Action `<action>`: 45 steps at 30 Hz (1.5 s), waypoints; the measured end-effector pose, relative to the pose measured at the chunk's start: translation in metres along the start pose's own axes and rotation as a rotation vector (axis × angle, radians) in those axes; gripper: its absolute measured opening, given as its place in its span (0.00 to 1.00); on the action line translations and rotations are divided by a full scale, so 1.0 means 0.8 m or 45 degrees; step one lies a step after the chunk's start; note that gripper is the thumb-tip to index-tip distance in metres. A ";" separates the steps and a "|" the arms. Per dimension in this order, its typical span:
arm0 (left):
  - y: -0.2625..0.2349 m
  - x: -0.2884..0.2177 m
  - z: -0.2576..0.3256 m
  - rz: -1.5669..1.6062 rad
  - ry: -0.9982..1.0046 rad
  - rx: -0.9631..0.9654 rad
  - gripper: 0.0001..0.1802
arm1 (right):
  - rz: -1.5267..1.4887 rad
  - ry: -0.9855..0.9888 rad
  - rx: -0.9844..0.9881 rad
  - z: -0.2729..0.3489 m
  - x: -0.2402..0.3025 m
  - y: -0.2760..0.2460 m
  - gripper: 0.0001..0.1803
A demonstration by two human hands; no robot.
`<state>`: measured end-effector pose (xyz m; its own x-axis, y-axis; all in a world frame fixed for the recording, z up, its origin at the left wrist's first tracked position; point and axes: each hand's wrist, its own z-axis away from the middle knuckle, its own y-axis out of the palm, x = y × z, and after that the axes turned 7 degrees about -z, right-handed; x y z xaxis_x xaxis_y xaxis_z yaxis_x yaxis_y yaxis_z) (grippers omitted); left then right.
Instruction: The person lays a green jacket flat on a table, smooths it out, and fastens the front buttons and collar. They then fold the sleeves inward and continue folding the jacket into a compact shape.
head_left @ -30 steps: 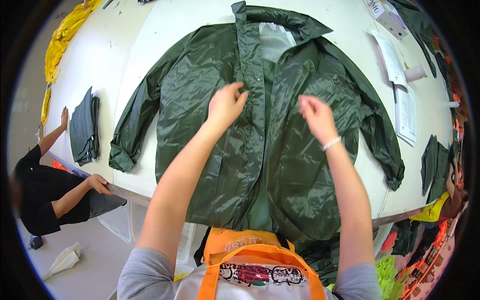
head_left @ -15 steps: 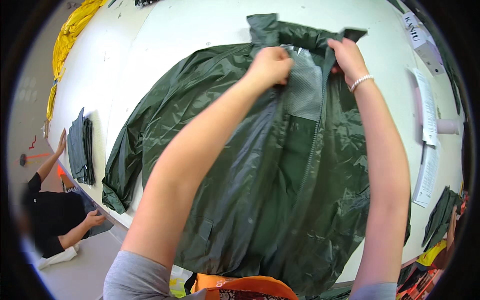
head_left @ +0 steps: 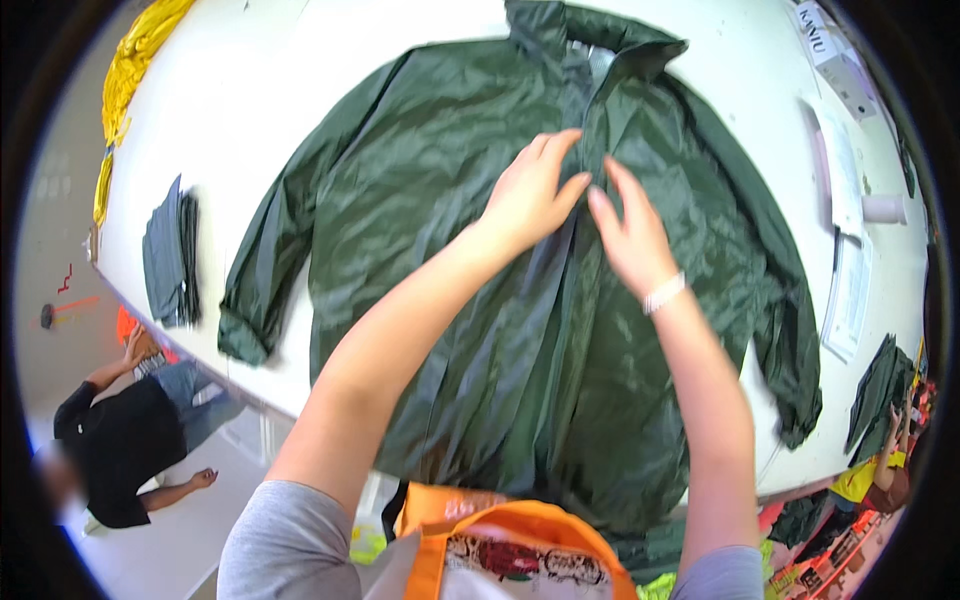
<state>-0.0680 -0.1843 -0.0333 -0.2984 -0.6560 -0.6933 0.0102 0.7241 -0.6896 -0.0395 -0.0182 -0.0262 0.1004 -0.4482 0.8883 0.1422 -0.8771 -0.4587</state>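
Observation:
A dark green, shiny rain jacket [head_left: 420, 200] lies spread on the white table with its collar at the far side and both sleeves out. Its two front edges have come together down the middle, and a small silvery patch of lining shows at the neck. Over the upper part of this front opening, my left hand [head_left: 532, 195] rests with fingers stretched and thumb apart. Just right of the opening is my right hand [head_left: 635, 235], its fingers also spread, wearing a pale bracelet. Neither hand holds the cloth; fingertips lie at or just above it.
A folded dark stack of garments [head_left: 170, 255] sits at the table's left edge. Yellow cloth [head_left: 140, 60] hangs at the far left. Right of the jacket are a white box [head_left: 838, 65], printed sheets [head_left: 848, 290] and a roll [head_left: 884, 209]. A person in black [head_left: 130, 430] stands left.
Both hands have let go of the jacket's neck edges and moved nearer, down the front. The front edges have closed over the lining. The person at left has shifted.

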 end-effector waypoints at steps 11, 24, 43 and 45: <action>-0.105 -0.074 0.584 -0.662 -0.451 0.533 0.39 | 0.856 0.563 0.152 0.545 0.074 0.037 0.40; -0.061 -0.035 0.481 -0.717 -0.334 0.075 0.45 | 1.077 0.409 -0.049 0.424 -0.009 0.076 0.40; -0.112 -0.071 0.494 1.228 -0.983 0.180 0.10 | 0.273 0.083 -0.097 0.443 0.136 0.188 0.13; -0.115 -0.084 0.498 1.213 -0.920 0.114 0.10 | 0.148 0.149 -0.095 0.437 0.141 0.189 0.11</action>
<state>0.3313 -0.2914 -0.0070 0.4699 0.1471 -0.8704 0.0106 0.9850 0.1722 0.3375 -0.1414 -0.0036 -0.0040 -0.5608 0.8279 0.0621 -0.8265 -0.5595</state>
